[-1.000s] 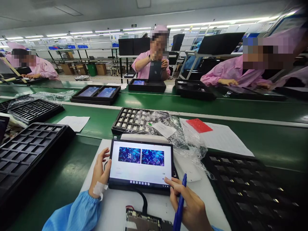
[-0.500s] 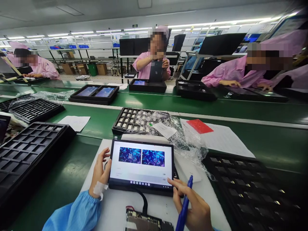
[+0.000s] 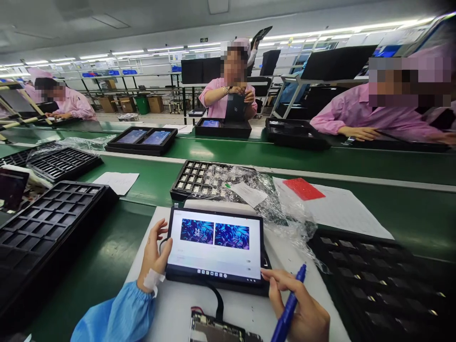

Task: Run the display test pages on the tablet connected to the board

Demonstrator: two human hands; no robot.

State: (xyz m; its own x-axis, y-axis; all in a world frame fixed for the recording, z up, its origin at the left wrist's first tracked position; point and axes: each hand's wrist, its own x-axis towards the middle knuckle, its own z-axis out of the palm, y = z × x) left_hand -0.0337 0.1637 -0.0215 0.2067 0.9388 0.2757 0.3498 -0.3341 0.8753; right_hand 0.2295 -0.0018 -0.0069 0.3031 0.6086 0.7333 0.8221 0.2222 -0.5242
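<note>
A tablet (image 3: pixel 215 247) with a lit screen stands tilted on a dark support over a white foam pad (image 3: pixel 171 308). Two blue wallpaper previews and a settings list show on its screen. My left hand (image 3: pixel 156 251) is beside the tablet's left edge, fingers apart, its thumb at the frame; white tape is on the wrist. My right hand (image 3: pixel 302 304) holds a blue marker pen (image 3: pixel 290 304), tip upward, while its index finger points at the tablet's lower right edge. A black cable (image 3: pixel 218 299) runs from below the tablet to an opened circuit board assembly (image 3: pixel 221 330).
Black compartment trays stand left (image 3: pixel 53 223) and right (image 3: pixel 377 280). Behind the tablet are a parts tray (image 3: pixel 192 179), crumpled clear plastic (image 3: pixel 285 213), a red card (image 3: pixel 304 188) and paper sheets. Across the green bench (image 3: pixel 213 149), people in pink handle devices.
My right index finger has moved from a toggle on the screen to the tablet's right edge. The view has shifted slightly. The person at right has changed arm position.
</note>
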